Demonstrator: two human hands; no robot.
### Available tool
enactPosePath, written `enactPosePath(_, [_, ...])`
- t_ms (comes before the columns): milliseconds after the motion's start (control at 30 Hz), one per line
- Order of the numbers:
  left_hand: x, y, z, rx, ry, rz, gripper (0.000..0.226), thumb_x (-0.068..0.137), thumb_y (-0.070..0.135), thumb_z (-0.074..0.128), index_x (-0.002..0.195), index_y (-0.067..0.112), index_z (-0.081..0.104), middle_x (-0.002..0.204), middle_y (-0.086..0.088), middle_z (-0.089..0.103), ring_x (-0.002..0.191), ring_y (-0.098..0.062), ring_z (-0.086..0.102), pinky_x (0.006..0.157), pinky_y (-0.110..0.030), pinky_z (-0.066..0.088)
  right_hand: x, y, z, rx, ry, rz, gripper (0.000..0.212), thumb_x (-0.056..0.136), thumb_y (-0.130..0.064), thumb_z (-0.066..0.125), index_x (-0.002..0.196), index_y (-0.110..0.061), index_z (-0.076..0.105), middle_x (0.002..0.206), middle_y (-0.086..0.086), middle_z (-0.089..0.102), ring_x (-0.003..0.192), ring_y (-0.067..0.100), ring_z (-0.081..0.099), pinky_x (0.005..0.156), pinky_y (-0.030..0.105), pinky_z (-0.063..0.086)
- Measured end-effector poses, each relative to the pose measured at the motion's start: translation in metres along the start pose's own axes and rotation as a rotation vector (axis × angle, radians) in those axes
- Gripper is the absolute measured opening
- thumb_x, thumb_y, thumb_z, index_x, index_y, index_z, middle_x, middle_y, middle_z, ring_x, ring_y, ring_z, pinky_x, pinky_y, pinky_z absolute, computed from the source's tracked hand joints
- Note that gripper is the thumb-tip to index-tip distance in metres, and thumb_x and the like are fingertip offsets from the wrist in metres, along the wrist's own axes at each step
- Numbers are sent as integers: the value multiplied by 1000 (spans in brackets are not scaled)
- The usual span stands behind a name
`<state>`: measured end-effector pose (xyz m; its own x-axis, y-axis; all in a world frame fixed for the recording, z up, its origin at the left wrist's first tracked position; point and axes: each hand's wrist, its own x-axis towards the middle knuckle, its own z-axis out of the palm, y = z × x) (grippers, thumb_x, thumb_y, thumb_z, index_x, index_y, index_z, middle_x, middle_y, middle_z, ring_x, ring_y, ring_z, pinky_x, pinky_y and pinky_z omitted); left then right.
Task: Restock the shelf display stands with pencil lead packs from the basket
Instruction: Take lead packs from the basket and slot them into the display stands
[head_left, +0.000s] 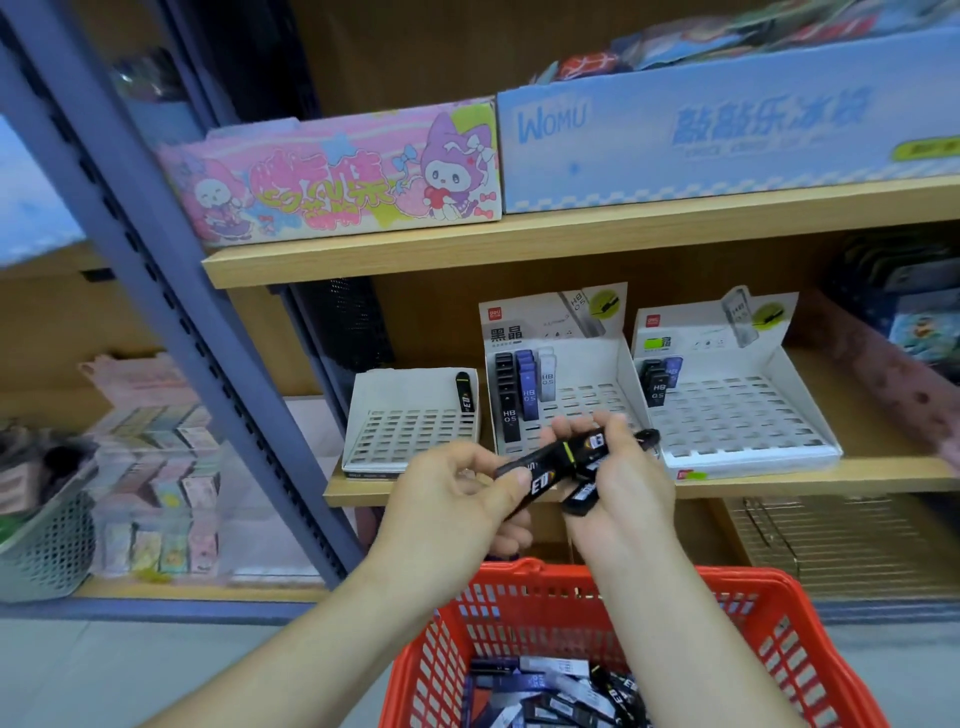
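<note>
This is a stationery shop. Just beyond the left grip (457, 488) and right grip (618, 478), which hold black pencil lead packs (540, 470), 3 branded white display stands (737, 421) sit side by side on a wooden shelf (779, 480), with identical packs marked HB 0.5 slotted in rows. Above the grips, an upper shelf (519, 244) carries a pink cartoon carton (332, 176) and a blue printed carton (727, 130) of goods. Below the grips stands a red shopping basket (493, 613) with many more packs in it. Left of the grips, a slotted blue upright (156, 291) frames racking stacked with small pastel boxes (156, 467).
</note>
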<state>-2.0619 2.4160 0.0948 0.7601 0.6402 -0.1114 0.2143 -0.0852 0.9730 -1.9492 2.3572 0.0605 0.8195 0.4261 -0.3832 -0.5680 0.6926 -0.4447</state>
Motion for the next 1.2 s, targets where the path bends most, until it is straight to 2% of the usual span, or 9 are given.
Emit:
enactPosePath(167, [-7, 3, -19, -137, 40, -12, 12, 91, 17, 62, 94, 7, 66, 71, -18, 71, 56, -18, 64, 52, -22, 54, 3, -27, -12, 78, -27, 81, 16, 104, -20, 46, 102, -8, 55, 75, 6, 54, 45, 13, 58, 45, 24, 52])
enactPosePath(400, [-6, 1, -25, -215, -60, -27, 17, 93, 16, 54, 98, 8, 68, 71, -15, 68, 58, -16, 61, 53, -20, 52, -21, -35, -16, -544, -503, 216, 42, 82, -45, 66, 105, -10, 65, 72, 6, 54, 47, 9, 41, 36, 19, 39])
enactPosePath(533, [-5, -1, -24, -215, -60, -20, 18, 94, 12, 53, 107, 11, 65, 70, -16, 68, 55, -16, 62, 51, -19, 52, -23, -41, -10, -770, -576, 131, 27, 71, -38, 75, 89, -20, 67, 73, 13, 56, 49, 15, 47, 38, 22, 39])
enactPosePath(667, [-1, -1, -24, -261, 26, 20, 23, 93, 11, 54, 114, 18, 62, 67, -15, 68, 54, -18, 64, 51, -20, 54, -25, -49, -10, -941, -657, 64, 30, 75, -13, 73, 104, -10, 63, 64, 16, 64, 45, 14, 57, 38, 20, 41])
enactPosePath(767, [2, 0, -19, -233, 65, 76, 24, 94, 13, 53, 115, 20, 62, 66, -10, 69, 55, -17, 65, 52, -21, 55, -28, -41, -11, -937, -669, 98, 32, 80, 2, 71, 109, -6, 61, 72, 13, 69, 61, 19, 70, 39, 20, 43])
enactPosePath(867, [2, -4, -13, 25, 80, 187, 27, 95, 20, 54, 120, 30, 56, 65, -5, 71, 54, -15, 65, 54, -25, 54, -26, -27, -14, -862, -633, 155, 29, 81, 3, 71, 108, -5, 64, 83, 18, 70, 70, 23, 70, 40, 21, 42])
enactPosePath(1000, [7, -11, -10, 199, 52, 242, 32, 96, 28, 50, 127, 37, 46, 70, 3, 72, 63, -10, 67, 69, -32, 55, -24, -14, -20, -736, -562, 166, 28, 79, -13, 73, 106, -8, 68, 76, 16, 67, 65, 19, 63, 39, 21, 41])
enactPosePath(1100, [10, -17, -10, 238, 30, 223, 38, 96, 31, 51, 133, 38, 42, 75, 3, 71, 74, -8, 65, 79, -37, 52, -24, -12, -20, -701, -534, 158, 31, 74, -19, 74, 104, -11, 69, 70, 16, 65, 49, 15, 57, 38, 20, 41])
enactPosePath(1200, [12, -21, -7, 116, 30, 149, 40, 95, 27, 53, 131, 40, 43, 72, 2, 64, 64, -9, 58, 70, -31, 50, -21, -12, -22, -704, -541, 163, 27, 74, -20, 75, 100, -14, 71, 67, 14, 61, 45, 13, 53, 38, 21, 41])
